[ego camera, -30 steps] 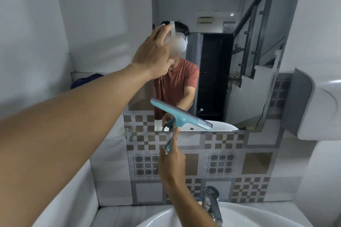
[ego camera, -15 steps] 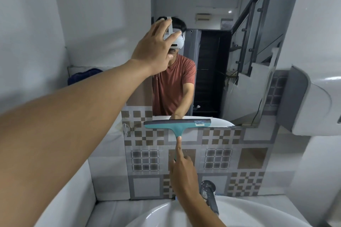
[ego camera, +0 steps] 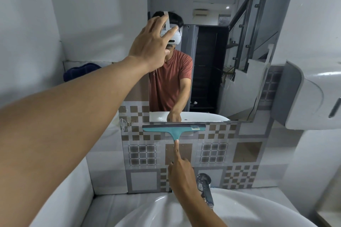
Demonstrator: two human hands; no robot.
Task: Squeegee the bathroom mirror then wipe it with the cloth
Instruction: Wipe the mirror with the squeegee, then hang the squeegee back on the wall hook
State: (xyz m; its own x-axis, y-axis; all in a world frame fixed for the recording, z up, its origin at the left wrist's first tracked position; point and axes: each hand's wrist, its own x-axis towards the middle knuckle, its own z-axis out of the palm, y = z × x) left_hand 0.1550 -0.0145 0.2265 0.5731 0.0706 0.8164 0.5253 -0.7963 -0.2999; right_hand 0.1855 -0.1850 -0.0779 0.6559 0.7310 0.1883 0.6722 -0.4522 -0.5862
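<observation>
The bathroom mirror (ego camera: 206, 64) hangs on the tiled wall above the sink. My right hand (ego camera: 180, 173) grips the handle of a teal squeegee (ego camera: 173, 128), index finger stretched along the handle. Its blade lies level on the patterned tiles just below the mirror's bottom edge. My left hand (ego camera: 152, 42) is raised with fingers spread, flat against the mirror's upper left area. A dark blue cloth (ego camera: 81, 71) lies on the ledge at the left, behind my left forearm.
A white sink (ego camera: 258, 208) with a chrome tap (ego camera: 204, 188) sits directly below. A white wall dispenser (ego camera: 313, 96) juts out at the right beside the mirror. A small clear hook (ego camera: 123, 123) is stuck to the tiles left of the squeegee.
The squeegee has gone from tilted at the mirror's lower edge to level, and slid down off the glass onto the tiles. My left hand has stayed on the mirror.
</observation>
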